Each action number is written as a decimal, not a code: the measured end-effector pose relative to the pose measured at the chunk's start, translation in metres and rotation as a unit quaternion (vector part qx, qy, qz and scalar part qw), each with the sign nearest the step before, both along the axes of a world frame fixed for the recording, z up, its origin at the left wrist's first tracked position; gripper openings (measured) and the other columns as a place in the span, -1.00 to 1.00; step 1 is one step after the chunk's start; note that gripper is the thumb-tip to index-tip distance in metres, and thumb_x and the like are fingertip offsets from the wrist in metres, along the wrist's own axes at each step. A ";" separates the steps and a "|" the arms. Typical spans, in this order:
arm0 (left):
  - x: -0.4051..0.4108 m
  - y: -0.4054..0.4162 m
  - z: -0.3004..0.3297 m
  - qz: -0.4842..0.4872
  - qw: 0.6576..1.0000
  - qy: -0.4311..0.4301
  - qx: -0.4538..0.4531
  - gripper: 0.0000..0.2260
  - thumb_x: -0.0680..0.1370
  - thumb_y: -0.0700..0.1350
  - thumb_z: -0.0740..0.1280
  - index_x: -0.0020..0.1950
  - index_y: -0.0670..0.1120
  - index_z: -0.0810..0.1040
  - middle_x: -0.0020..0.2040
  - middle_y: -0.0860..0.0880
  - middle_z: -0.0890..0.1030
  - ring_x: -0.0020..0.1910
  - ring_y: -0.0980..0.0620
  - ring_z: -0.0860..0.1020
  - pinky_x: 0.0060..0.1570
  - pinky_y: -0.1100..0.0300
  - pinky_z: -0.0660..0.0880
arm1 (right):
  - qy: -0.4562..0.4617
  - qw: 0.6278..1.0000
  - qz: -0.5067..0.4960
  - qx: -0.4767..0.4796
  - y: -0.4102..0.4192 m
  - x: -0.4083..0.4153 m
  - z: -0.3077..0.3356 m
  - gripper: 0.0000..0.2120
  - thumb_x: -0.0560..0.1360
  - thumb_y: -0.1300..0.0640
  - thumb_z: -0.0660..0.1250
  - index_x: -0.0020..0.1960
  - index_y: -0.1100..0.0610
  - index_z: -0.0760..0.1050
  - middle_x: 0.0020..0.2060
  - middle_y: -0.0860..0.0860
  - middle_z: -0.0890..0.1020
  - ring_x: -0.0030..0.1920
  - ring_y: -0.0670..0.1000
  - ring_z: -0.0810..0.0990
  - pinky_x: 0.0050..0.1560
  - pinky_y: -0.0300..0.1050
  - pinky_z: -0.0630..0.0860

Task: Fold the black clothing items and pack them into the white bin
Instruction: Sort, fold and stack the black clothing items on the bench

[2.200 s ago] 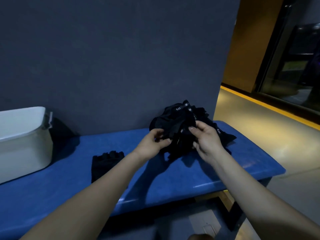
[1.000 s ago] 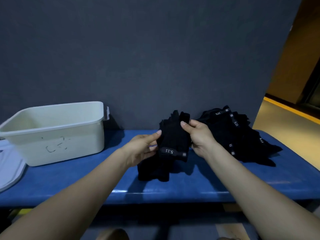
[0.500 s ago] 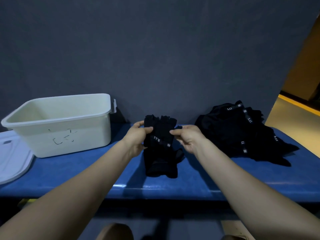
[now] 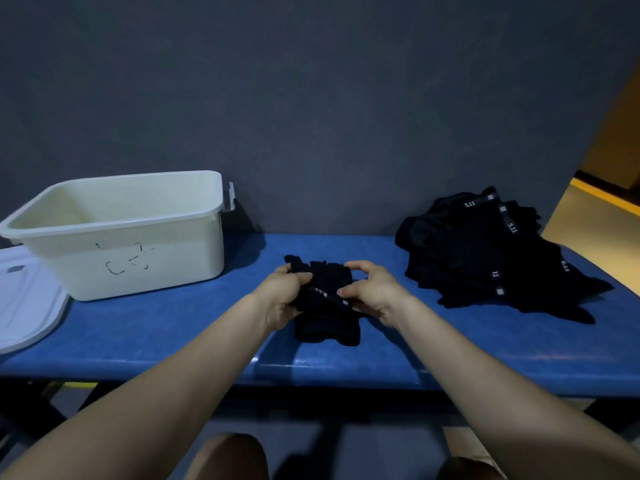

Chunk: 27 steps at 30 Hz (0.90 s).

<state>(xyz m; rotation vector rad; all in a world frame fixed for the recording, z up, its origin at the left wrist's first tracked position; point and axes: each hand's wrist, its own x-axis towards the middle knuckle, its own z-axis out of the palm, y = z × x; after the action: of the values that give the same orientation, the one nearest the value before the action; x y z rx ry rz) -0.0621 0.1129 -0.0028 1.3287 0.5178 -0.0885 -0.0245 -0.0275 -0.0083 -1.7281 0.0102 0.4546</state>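
A black clothing item (image 4: 327, 285) with a white "5.11" label lies over a small folded black stack (image 4: 327, 329) at the middle of the blue bench (image 4: 156, 327). My left hand (image 4: 282, 294) grips its left edge. My right hand (image 4: 372, 291) pinches its right side near the label. A loose pile of black items (image 4: 485, 258) with the same labels sits at the right of the bench. The white bin (image 4: 114, 233) stands open at the left, nothing visible inside.
A white lid (image 4: 27, 299) lies flat left of the bin. A dark grey wall (image 4: 311, 98) runs right behind the bench. The bench's front edge is close to my knees (image 4: 228, 455). An orange-lit floor (image 4: 595, 216) shows at the far right.
I took one black item from the right pile and carried it left over the small stack. Both hands have since lowered it onto that stack. My view turned left, bringing the bin in.
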 end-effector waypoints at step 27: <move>-0.027 0.017 -0.028 -0.059 0.812 -0.263 0.518 -0.68 0.43 -0.07 0.46 0.10 -0.07 0.45 0.05 0.04 0.40 0.11 0.07 0.38 0.14 0.18 0.37 | -0.325 0.907 0.040 -0.266 -0.027 -0.020 -0.015 -0.83 0.43 0.17 0.43 -0.09 0.07 0.43 -0.06 -0.06 0.40 -0.10 -0.07 0.42 -0.08 -0.26 0.36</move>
<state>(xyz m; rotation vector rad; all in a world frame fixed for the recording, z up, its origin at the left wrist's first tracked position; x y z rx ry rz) -0.0892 0.1303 -0.0310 2.3510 -0.0547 0.5308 -0.0448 -0.0543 -0.0230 -2.3561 -0.4564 -0.1077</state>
